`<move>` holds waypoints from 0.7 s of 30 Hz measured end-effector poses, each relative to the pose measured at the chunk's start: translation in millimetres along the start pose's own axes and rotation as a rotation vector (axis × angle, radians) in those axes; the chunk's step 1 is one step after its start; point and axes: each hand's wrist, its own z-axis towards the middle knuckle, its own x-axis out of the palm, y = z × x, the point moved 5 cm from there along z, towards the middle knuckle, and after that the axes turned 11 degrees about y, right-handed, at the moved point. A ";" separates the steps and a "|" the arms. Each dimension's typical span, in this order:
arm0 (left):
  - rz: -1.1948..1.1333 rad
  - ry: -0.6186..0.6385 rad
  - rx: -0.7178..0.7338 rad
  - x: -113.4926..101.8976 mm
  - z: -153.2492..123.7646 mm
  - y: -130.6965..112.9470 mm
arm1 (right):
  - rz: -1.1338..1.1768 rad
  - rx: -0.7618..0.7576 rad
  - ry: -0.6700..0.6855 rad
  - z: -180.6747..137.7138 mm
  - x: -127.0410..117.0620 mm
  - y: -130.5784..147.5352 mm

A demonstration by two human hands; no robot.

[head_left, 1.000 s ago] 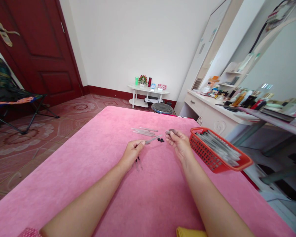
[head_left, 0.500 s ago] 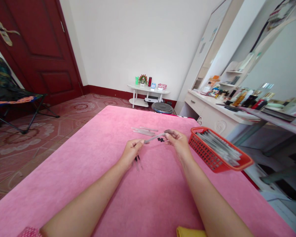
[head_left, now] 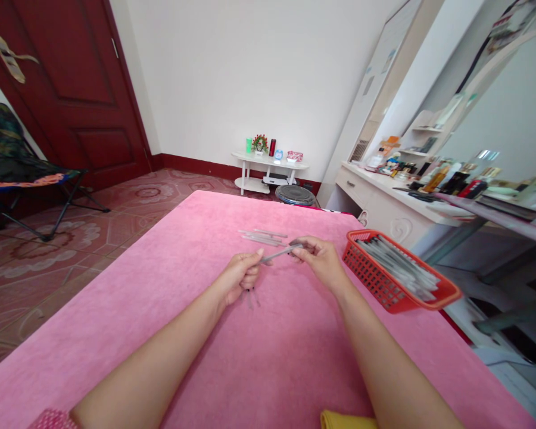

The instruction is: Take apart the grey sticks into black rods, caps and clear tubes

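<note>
A slim grey pen (head_left: 277,254) is stretched between my two hands above the pink cloth. My left hand (head_left: 243,271) is closed on its left end, thumb on top. At the other end, the fingertips of my right hand (head_left: 316,255) pinch it. Just beyond, several similar thin grey sticks (head_left: 263,238) lie side by side on the cloth. Under my left hand, a few thin clear pieces with dark ends (head_left: 251,298) stick out, partly hidden. The small black pieces by my right hand are now mostly covered by its fingers.
An orange plastic basket (head_left: 375,280) full of grey pens stands to the right on the pink-covered table (head_left: 161,333). Something yellow and folded (head_left: 346,420) lies at the near edge. A dressing table (head_left: 384,202) with bottles stands right; a folding chair (head_left: 22,173) is left.
My right hand has moved slightly nearer and down, covering the small black pieces. My left hand has turned a little and its fingers have curled more. Both still hold the pen.
</note>
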 end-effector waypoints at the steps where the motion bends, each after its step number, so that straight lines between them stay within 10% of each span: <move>1: -0.035 0.041 -0.043 0.5 0.0 0.8 | -0.054 -0.021 0.033 -0.8 0.6 2.9; 9: -0.103 0.068 -0.114 -0.9 -3.1 0.0 | -0.473 -0.163 0.115 -4.6 10.3 17.1; 21: 0.688 -0.291 0.361 3.1 -6.8 -30.9 | -0.520 -0.013 0.121 -4.1 11.6 -1.4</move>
